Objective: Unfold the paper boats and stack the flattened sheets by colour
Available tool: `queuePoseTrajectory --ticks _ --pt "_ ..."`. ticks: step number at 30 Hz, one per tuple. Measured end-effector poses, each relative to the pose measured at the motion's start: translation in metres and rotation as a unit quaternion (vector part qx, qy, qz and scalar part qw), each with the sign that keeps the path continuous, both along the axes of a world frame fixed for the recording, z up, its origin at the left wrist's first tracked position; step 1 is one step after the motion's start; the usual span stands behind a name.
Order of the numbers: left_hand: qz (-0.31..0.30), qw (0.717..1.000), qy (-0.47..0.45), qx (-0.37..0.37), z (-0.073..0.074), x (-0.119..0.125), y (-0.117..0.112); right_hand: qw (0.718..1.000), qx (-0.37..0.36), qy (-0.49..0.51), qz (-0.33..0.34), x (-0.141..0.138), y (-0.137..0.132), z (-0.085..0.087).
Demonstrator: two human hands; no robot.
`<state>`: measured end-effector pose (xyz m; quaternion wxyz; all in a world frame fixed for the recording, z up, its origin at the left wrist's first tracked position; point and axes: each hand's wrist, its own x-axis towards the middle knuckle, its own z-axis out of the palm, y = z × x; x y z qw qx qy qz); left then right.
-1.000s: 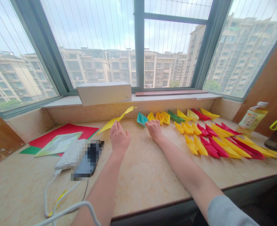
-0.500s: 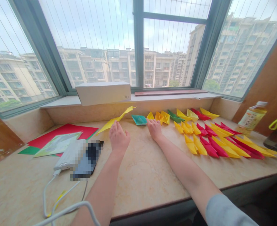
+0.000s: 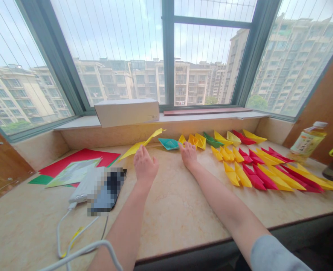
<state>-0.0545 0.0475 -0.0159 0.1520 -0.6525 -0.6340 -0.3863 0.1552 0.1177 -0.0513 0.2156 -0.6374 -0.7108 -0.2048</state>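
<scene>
My left hand is closed at the near edge of a creased yellow sheet of paper. The sheet slants up to the right, its far end curled near the back wall; the exact finger contact is partly hidden. My right hand has its fingers closed at the right tip of a blue folded paper boat, which sits between my hands. Right behind that hand stand small yellow paper boats, with a green paper boat to their right.
Rows of yellow and red paper boats fill the right side. A bottle stands beyond. On the left lie red paper, a power bank, a phone and white cables. A white box rests on the sill.
The blue boat looks slightly longer and flatter between its tips. Both hands keep nearly the same places, and the whole view has shifted a little.
</scene>
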Motion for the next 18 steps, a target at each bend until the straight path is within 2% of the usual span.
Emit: queuePoseTrajectory --ticks 18 --pt "0.001 1.000 -0.004 0.003 -0.0010 0.0001 0.0003 0.999 -0.010 -0.019 0.032 -0.0013 0.0009 -0.0001"
